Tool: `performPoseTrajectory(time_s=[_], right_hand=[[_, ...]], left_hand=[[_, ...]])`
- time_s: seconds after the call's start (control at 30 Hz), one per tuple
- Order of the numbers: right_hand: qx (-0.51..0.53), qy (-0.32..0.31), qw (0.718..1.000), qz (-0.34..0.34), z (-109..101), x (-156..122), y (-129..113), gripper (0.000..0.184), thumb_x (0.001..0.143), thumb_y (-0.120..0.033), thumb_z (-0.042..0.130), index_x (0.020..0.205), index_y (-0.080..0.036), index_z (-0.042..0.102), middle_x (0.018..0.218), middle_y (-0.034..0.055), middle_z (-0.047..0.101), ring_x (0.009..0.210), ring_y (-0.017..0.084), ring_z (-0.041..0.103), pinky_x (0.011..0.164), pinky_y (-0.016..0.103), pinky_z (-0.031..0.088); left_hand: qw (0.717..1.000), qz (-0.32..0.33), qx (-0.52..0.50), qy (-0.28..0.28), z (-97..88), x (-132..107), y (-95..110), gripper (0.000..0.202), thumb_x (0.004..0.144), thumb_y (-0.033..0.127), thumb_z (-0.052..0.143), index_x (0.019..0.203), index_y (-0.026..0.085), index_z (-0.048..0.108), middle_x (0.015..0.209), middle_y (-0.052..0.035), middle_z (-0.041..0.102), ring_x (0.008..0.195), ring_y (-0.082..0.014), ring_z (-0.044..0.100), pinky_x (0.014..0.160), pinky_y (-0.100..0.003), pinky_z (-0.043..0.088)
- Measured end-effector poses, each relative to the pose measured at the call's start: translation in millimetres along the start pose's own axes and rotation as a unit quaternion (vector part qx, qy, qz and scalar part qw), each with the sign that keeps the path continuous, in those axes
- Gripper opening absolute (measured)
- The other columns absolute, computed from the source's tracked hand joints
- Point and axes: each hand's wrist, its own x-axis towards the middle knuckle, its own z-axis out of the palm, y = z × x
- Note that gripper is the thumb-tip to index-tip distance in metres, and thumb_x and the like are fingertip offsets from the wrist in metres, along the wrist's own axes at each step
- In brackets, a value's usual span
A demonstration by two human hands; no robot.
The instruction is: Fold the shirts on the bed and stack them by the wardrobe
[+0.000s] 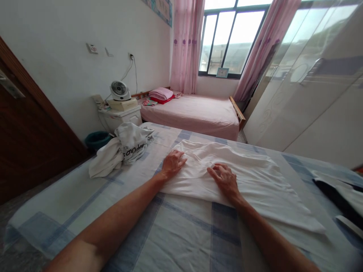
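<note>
A white garment (pixel 249 177) lies spread across the bed's blue-checked sheet (pixel 176 230). My left hand (pixel 173 163) rests on the garment's left edge, fingers pressed down and slightly curled on the cloth. My right hand (pixel 224 178) lies flat on the garment's middle, fingers spread toward the left. Neither hand lifts the cloth. Both forearms reach in from the bottom of the view.
A crumpled pile of white clothes (pixel 121 149) sits at the bed's far left. Dark and white clothing (pixel 340 192) lies at the right edge. Beyond stand a nightstand with a small fan (pixel 119 90), a pink bed (pixel 195 111), a wardrobe (pixel 312 83) and a wooden door (pixel 25 136).
</note>
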Motion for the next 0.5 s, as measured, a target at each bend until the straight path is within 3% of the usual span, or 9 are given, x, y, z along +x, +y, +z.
performPoseTrajectory(time_s=[0.17, 0.3, 0.5], right_hand=[[0.024, -0.001, 1.0, 0.0, 2, -1, 5, 0.027, 0.077, -0.048, 0.054, 0.084, -0.025, 0.068, 0.117, 0.0039, 0.062, 0.113, 0.027, 0.051, 0.095, 0.049, 0.034], [0.082, 0.002, 0.996, -0.04, 1, 1, 8, 0.023, 0.077, -0.042, 0.053, 0.084, -0.025, 0.068, 0.112, 0.0041, 0.064, 0.113, 0.024, 0.052, 0.094, 0.04, 0.038], [0.038, -0.002, 0.999, -0.016, 3, 2, 3, 0.034, 0.076, -0.053, 0.055, 0.091, -0.025, 0.068, 0.117, 0.0048, 0.063, 0.116, 0.028, 0.05, 0.097, 0.047, 0.033]], left_hand=[[0.999, -0.016, -0.034, 0.009, 6.3, 2, -1, 0.034, 0.079, 0.026, 0.06, 0.11, 0.015, 0.065, 0.105, -0.0092, 0.065, 0.1, -0.0221, 0.057, 0.095, -0.034, 0.042], [0.995, -0.057, -0.077, 0.001, 6.2, 10, -6, 0.043, 0.073, 0.018, 0.06, 0.115, 0.012, 0.063, 0.089, -0.0057, 0.067, 0.083, -0.0184, 0.059, 0.081, -0.029, 0.047], [0.985, -0.078, -0.152, -0.008, 8.1, 12, -9, 0.041, 0.071, 0.015, 0.057, 0.111, 0.012, 0.066, 0.073, 0.0002, 0.063, 0.067, -0.0132, 0.057, 0.067, -0.023, 0.046]])
